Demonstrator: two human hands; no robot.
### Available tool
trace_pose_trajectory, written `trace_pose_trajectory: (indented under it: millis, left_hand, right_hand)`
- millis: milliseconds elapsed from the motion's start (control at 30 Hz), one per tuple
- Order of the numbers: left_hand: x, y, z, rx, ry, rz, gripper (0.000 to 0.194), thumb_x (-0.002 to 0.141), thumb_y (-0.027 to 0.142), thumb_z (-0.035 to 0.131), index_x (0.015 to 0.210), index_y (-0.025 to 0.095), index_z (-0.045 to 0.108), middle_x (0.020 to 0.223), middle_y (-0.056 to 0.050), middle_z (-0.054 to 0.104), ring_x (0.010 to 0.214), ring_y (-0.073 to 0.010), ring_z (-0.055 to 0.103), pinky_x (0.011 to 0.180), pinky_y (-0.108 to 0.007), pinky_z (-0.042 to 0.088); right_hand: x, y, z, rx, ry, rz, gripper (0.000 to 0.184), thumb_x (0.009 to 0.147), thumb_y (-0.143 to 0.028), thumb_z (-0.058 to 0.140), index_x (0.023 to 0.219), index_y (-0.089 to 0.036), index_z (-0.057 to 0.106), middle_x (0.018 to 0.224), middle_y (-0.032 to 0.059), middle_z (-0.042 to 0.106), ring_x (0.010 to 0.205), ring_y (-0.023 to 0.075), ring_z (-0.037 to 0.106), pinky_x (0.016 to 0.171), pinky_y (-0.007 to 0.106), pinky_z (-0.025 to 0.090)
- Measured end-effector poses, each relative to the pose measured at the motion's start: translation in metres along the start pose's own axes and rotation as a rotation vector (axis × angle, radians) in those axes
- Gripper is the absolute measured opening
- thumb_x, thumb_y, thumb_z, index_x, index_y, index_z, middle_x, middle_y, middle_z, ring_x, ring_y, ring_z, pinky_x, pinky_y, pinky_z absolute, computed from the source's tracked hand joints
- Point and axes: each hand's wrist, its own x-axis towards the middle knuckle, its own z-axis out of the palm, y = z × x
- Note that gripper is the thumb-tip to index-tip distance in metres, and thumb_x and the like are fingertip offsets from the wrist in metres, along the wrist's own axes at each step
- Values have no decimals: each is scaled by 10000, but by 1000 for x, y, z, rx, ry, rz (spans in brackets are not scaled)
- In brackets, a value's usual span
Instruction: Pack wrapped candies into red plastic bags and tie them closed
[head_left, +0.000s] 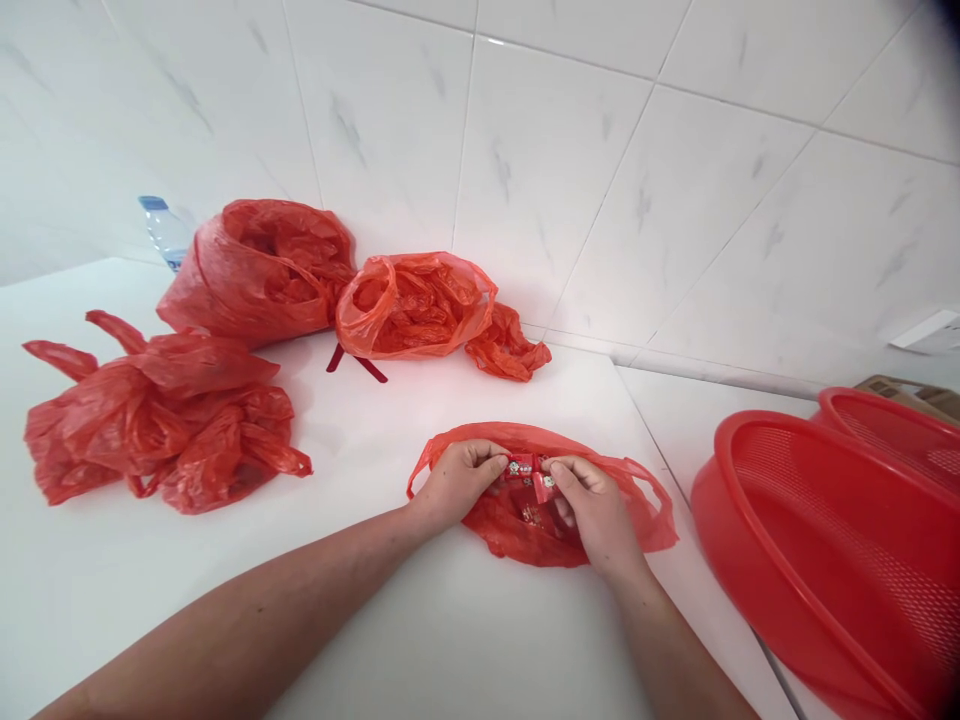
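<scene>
Over an open red plastic bag point(517, 548) on the white table, my left hand point(459, 484) pinches a small red wrapped candy point(522, 467) between thumb and fingertips. My right hand point(595, 508) is closed close beside it, its thumb and index finger on a second red wrapped candy point(545, 487) with a light printed figure. The two wrappers touch or overlap; I cannot tell whether they are joined. More printed wrappers point(533, 516) show inside the bag, partly hidden by its folds and my right fingers.
Along the tiled wall lie a large red bag point(255, 270), an open red bag point(416, 305) and a crumpled one point(510, 345). Knotted red bags point(157, 420) are at left. Dark red strips point(360, 364), a water bottle point(165, 232) and red plastic baskets point(731, 500) surround the work area.
</scene>
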Motion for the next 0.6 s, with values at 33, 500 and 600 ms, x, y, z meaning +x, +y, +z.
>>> trace_pose_trajectory:
  millis: [33, 500, 600]
  left_hand:
    - [0, 0, 0, -9, 10, -7, 205, 803, 348, 535, 802, 174, 644, 716, 2, 646, 676, -126, 613, 691, -263, 519]
    - [3, -6, 1, -5, 98, -2, 204, 833, 374, 490, 805, 200, 594, 776, 15, 643, 720, -141, 649, 662, -271, 563]
    - [3, -5, 1, -4, 108, -4, 198, 835, 374, 484, 814, 202, 579, 773, 10, 646, 727, -152, 657, 649, -279, 567]
  right_hand:
    - [1, 1, -2, 9, 9, -2, 344, 787, -515, 547, 864, -190, 630, 580, -27, 494, 480, 98, 409, 436, 214, 350]
    - [5, 6, -3, 184, 26, -16, 287, 820, -383, 501, 1014, -210, 624, 1007, 51, 649, 865, 200, 614, 629, 284, 511]
    - [5, 2, -2, 186, 42, -3, 273, 803, -305, 485, 1026, -215, 614, 1066, 44, 634, 885, 195, 615, 630, 280, 522]
